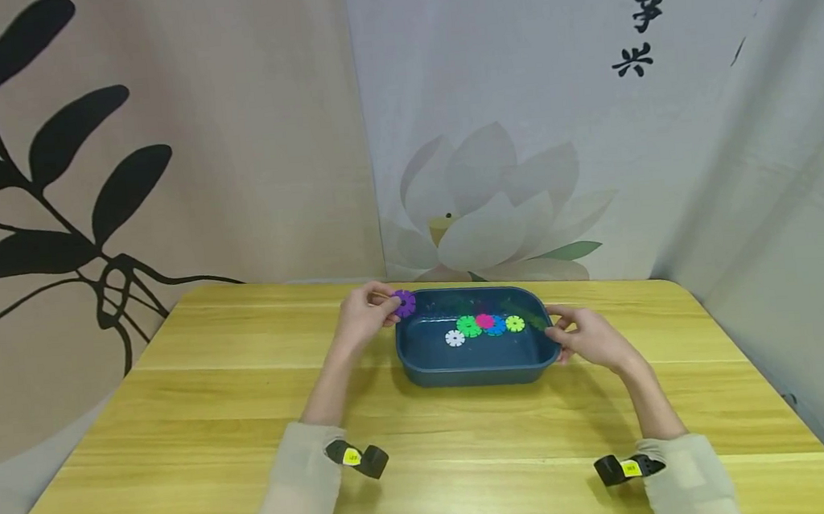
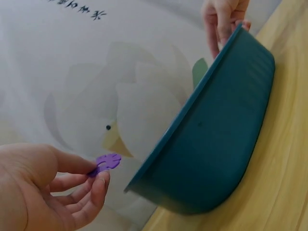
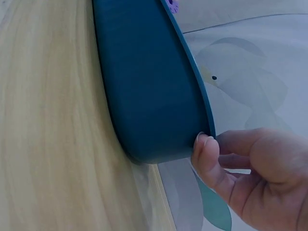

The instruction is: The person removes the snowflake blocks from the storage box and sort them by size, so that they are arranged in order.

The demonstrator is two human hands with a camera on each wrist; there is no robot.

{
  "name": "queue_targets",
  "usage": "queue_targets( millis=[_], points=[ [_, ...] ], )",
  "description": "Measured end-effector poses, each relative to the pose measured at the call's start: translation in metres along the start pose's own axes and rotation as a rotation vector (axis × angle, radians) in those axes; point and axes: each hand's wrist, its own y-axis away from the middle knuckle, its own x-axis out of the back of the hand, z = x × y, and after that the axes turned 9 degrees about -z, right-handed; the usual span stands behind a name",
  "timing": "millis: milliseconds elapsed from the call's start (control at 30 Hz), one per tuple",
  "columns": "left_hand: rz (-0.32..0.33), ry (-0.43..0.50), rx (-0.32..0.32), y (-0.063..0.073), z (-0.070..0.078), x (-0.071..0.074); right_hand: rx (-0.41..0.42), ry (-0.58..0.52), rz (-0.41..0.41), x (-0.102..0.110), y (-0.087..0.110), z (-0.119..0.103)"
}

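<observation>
A dark blue plastic basin (image 1: 474,376) stands on the table. My left hand (image 1: 363,317) pinches a purple notched flower-shaped disc (image 1: 404,303) between thumb and fingers at the basin's left back corner. In the left wrist view that disc (image 2: 109,161) is just outside the rim, apart from it. At the opposite end, my right hand (image 1: 591,338) grips the basin's rim between thumb and fingers, as the right wrist view also shows. Inside the basin lie a white disc (image 1: 455,337), a green disc (image 1: 468,327), a pink disc (image 1: 485,321), a blue disc (image 1: 496,328) and a yellow-green disc (image 1: 515,324).
The wooden table (image 1: 198,395) extends around the basin, its far edge close behind it. A printed cloth (image 1: 286,138) with leaves, a lotus and black characters hangs behind the table. Each sleeve carries a small black camera on a strap.
</observation>
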Motion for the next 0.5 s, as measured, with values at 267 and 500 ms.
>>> queue_targets(
  millis=[267, 500],
  points=[
    [0.043, 0.002, 0.042, -0.001, -0.015, 0.011, -0.006, -0.018, -0.007, 0.006, 0.005, 0.003],
    [0.063, -0.05, 0.109, -0.007, -0.038, 0.015, -0.017, -0.05, -0.014, 0.01, 0.009, 0.003]
  ],
)
